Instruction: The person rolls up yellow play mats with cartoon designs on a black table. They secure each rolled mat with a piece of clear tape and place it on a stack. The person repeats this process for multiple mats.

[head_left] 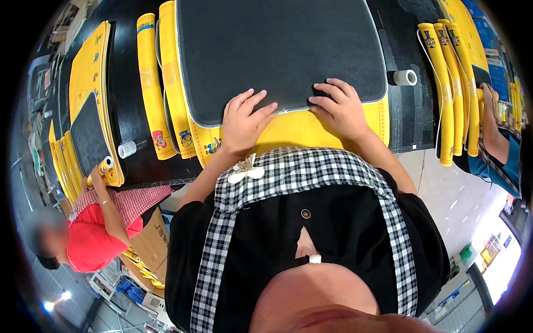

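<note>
In front of me a black mat [277, 50] with rounded corners and a pale edging lies flat on the table. A yellow printed sheet [288, 133] shows beneath its near edge. My left hand [243, 121] rests at the mat's near left edge, fingers spread, thumb side toward the middle. On the near right edge lies my right hand [341, 110], its fingers also apart. Neither hand holds anything. Left of the mat, close to it, stand two yellow rolls, an outer roll [149, 83] and an inner roll [176, 83], both with printed figures.
A white tape roll [405, 77] sits right of the mat, and several yellow rolls [447, 89] lie beyond it. Another clear roll [127, 149] is at the left. A co-worker in red [100, 233] handles a yellow roll there; another person's arm [491, 119] reaches in at right.
</note>
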Available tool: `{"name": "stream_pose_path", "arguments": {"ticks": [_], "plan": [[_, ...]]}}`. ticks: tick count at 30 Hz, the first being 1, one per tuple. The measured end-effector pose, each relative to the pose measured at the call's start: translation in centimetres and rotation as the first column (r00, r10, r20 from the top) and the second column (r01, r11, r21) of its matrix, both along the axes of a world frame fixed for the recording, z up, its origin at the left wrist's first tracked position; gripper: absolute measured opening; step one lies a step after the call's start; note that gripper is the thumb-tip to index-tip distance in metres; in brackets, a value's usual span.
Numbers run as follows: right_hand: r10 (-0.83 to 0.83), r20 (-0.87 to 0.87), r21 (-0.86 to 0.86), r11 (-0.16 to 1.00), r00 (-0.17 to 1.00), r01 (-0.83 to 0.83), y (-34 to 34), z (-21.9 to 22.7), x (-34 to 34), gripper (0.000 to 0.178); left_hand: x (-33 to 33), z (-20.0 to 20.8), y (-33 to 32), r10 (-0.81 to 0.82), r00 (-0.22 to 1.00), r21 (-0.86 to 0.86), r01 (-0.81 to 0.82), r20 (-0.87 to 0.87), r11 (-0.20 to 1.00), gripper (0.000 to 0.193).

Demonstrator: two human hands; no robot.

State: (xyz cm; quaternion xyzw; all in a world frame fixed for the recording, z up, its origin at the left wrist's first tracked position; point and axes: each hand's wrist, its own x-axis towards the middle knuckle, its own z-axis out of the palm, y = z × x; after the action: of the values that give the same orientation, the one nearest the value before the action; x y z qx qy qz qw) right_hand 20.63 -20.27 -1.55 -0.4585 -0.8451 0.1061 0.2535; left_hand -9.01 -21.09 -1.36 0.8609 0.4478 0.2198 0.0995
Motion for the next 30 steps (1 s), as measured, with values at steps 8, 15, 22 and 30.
{"name": "stream_pose_path", "arguments": {"ticks": [8,15,22,30], "plan": [[-0.056,0.149,0.085,0.995,0.987,0.043,3.8,1.4,-2.0,0.013,2.0,1.0,3.8,0.047,0.998,0.251,-0.039,-0.029,0.967,0.019],[0.163,0.208,-0.014,0.986,0.964,-0.164,5.9,0.1,-1.1,0.015,2.8,1.7,3.2,-0.094,0.978,0.129,0.119,-0.184,0.985,0.022],[-0.108,0.148,0.013,0.994,0.983,0.107,2.7,1.0,-2.6,0.015,4.4,0.5,0.9,0.142,0.989,0.017,-0.143,0.038,0.990,0.039],[-0.168,-0.083,0.068,0.982,0.982,0.174,1.3,-0.5,-3.3,0.022,4.8,0.0,1.4,0.243,0.946,-0.141,-0.216,0.216,0.966,0.030]]}}
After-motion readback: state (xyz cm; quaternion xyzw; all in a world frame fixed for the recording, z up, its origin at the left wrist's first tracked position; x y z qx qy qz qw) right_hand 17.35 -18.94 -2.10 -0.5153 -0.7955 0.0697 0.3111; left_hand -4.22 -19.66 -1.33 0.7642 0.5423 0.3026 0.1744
